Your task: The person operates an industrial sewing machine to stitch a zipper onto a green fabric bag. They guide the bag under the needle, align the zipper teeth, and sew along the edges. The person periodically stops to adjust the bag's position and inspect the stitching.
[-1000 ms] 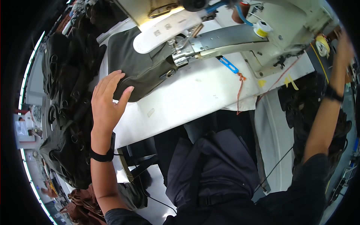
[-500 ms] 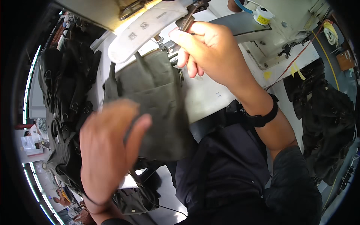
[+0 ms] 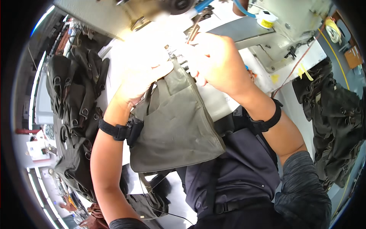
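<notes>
A dark olive fabric bag (image 3: 179, 126) with strap handles and a zipper along its upper side hangs over the front of a sewing machine bed. My left hand (image 3: 139, 76) is closed on the bag's top edge, thumb lying on the fabric near the needle area; glare washes out its other fingers. Across from it, my right hand (image 3: 215, 61) has curled fingers right beside the bag's upper corner. A dark slim metal piece (image 3: 193, 33) shows at its fingertips; whether the hand grips that or the bag's edge is hidden by glare.
Dark bags with metal rings (image 3: 72, 87) are heaped at the left, and more dark bags (image 3: 339, 114) hang at the right. The pale machine body (image 3: 297, 23) stands at the back right, near a white bottle-like part (image 3: 266, 19) with a blue tube. A red cord (image 3: 297, 63) runs alongside.
My left hand has moved up and forward from in front of the bag onto its top edge. The bag has swung rightward at its bottom. Glare now covers the machine head.
</notes>
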